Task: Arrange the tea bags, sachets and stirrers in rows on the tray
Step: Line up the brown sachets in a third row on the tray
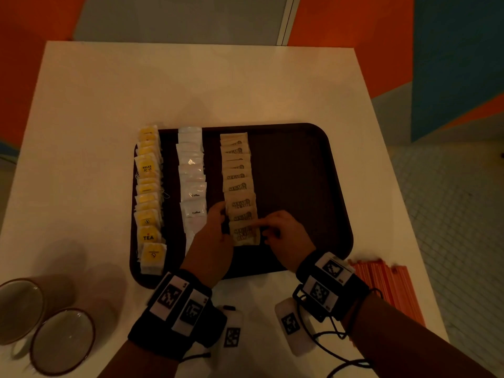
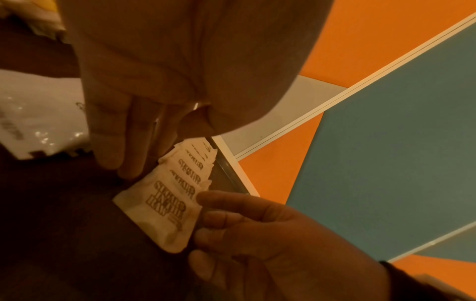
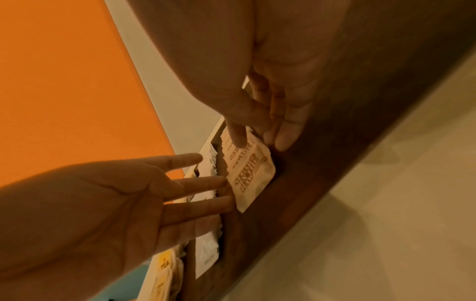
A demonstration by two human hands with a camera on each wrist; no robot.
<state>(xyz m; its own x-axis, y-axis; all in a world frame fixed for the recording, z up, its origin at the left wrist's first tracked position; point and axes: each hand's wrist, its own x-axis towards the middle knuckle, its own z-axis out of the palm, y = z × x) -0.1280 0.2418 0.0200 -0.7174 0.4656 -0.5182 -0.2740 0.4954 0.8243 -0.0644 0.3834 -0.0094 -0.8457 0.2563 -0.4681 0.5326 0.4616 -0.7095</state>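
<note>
the nearest brown sugar sachet (image 1: 244, 232) is flanked by the open left hand (image 1: 211, 241) and touched by the right hand (image 1: 283, 236), fingers loosely curled.

The head camera is looking steeply down from above the tray (image 1: 313, 170). Each wrist camera is sitting low and close over the tray, facing its far edge. All three are sharing the tray's nearest sugar sachet (image 1: 244, 232).
</note>
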